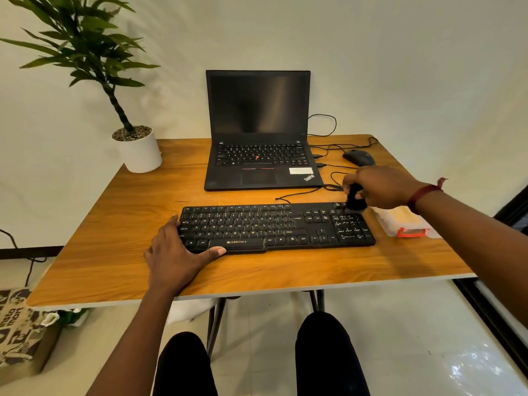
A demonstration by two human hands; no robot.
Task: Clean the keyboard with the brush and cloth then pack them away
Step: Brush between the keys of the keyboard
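Keyboard: a black keyboard [277, 227] lies flat on the near half of the wooden table [114, 224], long side running left to right, its cable leading away at the far edge.
Left hand: the left hand [177, 250] rests on the keyboard's near-left corner, fingers spread along the left end, thumb stretched out flat along the near edge below the space bar; it is open, pressing rather than gripping.
Right hand: the right hand [380, 190] is closed around a black brush [355, 200], held upright with its lower end touching the keys at the far-right corner, above the number pad.
Box: a clear plastic box [403, 222] with an orange latch sits just beside the keyboard's right end; something pale yellow lies inside, and whether it is the cloth cannot be told.
Laptop: an open black laptop [258, 132] stands beyond the keyboard, screen dark.
Mouse: a black mouse [358, 157] sits far right, near the laptop.
Plant: a potted plant [137, 150] stands at the far-left corner.
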